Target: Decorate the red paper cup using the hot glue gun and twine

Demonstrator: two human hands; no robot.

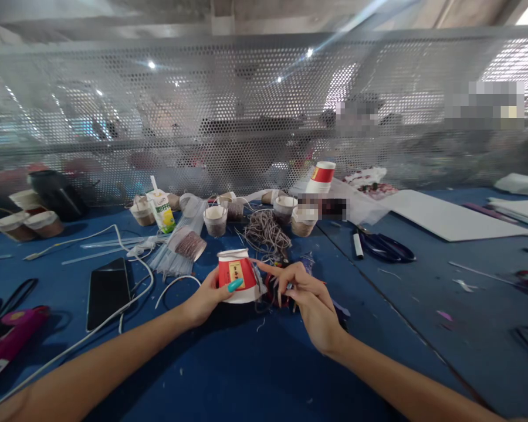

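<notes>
Left hand (206,299) is gripping the upturned red paper cup (237,275) — right hand (305,296), fingers spread, is pressing its side; steadiness needed next.

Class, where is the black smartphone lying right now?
In the head view, the flat black smartphone lies left of the left hand, on the blue table, beside a white cable.

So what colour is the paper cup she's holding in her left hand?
The paper cup is red with a white rim and a yellow label, seen clearly in the head view.
</notes>
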